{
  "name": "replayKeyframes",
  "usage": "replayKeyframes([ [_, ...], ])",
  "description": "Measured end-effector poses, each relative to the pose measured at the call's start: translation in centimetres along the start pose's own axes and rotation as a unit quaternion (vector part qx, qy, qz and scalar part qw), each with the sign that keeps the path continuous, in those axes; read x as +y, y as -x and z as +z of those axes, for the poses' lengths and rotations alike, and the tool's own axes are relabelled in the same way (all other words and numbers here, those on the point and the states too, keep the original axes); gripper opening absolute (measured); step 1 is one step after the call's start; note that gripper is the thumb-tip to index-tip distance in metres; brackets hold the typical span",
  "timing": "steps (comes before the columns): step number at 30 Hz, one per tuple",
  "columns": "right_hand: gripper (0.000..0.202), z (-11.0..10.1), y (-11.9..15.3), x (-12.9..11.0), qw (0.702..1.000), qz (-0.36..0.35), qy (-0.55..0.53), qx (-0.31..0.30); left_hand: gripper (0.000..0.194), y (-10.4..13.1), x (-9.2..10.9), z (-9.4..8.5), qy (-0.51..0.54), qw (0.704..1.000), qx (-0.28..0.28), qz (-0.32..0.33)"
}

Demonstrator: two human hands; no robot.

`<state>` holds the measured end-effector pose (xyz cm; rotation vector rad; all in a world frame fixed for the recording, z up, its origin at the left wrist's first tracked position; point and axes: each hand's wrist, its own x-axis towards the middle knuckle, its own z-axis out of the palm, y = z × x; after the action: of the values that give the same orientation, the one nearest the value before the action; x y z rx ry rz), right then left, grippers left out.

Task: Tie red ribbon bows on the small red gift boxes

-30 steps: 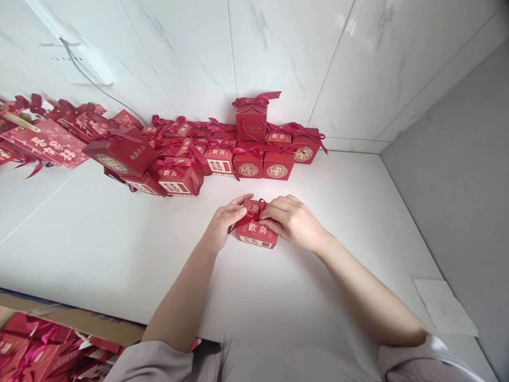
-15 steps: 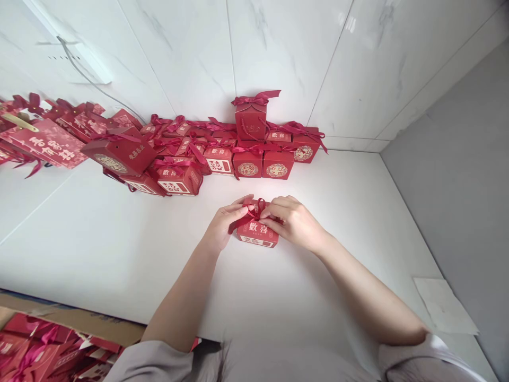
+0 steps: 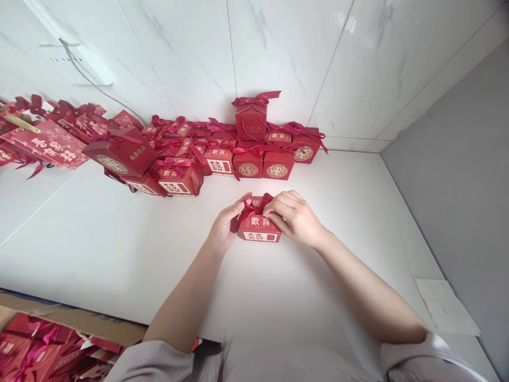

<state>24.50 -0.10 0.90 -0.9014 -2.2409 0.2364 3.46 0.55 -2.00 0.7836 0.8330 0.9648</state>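
Observation:
A small red gift box [image 3: 260, 235] with white Chinese characters rests on the white table in front of me. Across its top runs a dark red ribbon [image 3: 249, 211], tied in a bow. My left hand [image 3: 225, 225] holds the box's left side, its thumb at the ribbon's left loop; the fingers behind are partly hidden. From the right, my right hand [image 3: 296, 218] pinches the ribbon's right part near the knot, with its fingers curled and covering the box's upper right corner.
Several finished-looking red boxes with bows stand in rows along the tiled wall, one box [image 3: 250, 123] on top. Red paper bags [image 3: 50, 140] lie at the far left. A cardboard carton [image 3: 115, 328] of red boxes sits lower left. White paper [image 3: 445, 306] lies at right.
The box has tipped so that more of its front panel shows. My right hand has drawn the ribbon's right loop outward, and the left loop lies flatter across the top.

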Motion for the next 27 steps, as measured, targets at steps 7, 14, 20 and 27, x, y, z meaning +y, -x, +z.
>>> replayKeyframes([
  [7,0.007,0.1,-0.1,0.4,0.998,0.026,-0.046,-0.024,0.023,0.1,0.4,0.0,0.017,0.999,-0.024,0.015],
  [14,0.010,0.1,0.0,0.3,0.998,0.027,-0.045,-0.018,0.045,0.4,0.7,0.2,0.072,0.995,-0.052,-0.033],
  [20,0.013,-0.6,-0.1,-0.6,0.995,0.059,-0.062,-0.046,0.038,0.3,0.3,0.2,0.046,0.998,-0.048,-0.006],
  [27,0.016,-1.4,-0.2,-1.6,0.976,0.167,-0.117,-0.073,0.040,0.3,0.4,0.2,0.038,0.998,-0.050,0.001],
])
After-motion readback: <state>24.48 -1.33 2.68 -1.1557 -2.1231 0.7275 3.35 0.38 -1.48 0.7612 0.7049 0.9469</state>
